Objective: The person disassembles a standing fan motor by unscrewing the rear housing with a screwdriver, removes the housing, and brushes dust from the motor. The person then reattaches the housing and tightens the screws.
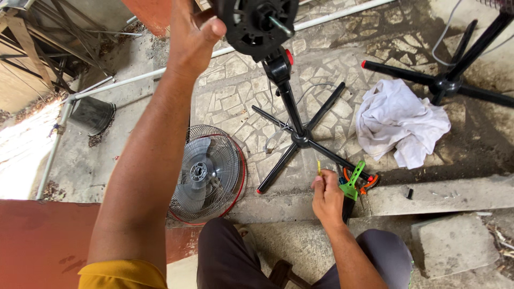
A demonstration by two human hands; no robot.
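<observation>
- Black plastic everywhere: our left hand [193, 37] is up at the fan motor head [257, 24], fingers curled on its left edge with the thumb pressed to the housing, so it looks like we're steadying it.
- That head sits on top of the black pedestal stand [292, 115], whose cross-shaped base is spread on the stone-paved floor [235, 96]. The bare shaft [281, 27] pokes out of the front with no blade and no guard on it.
- Our right hand [326, 198] is down by the concrete step [439, 195], fingers pinched shut on a thin yellow-tipped tool [319, 168]. Can't tell exactly what it is, maybe a small screwdriver.
- Just beside that hand lie a green clamp [353, 182] and some orange-handled pliers [368, 183], touching one leg of the stand.
- The wire fan guard [209, 174], grey blade seemingly sitting in it, lies flat on the floor to the left, well apart from the motor.
- So our read: the strip-down part looks done, with guard and blade off and the motor exposed. Whatever needs doing on the motor, plus putting blade and guard back, looks like what's left.
- Also around: a crumpled white cloth [399, 126], a second black stand base [450, 80] upper right, and a white pipe [134, 80] along the floor.
</observation>
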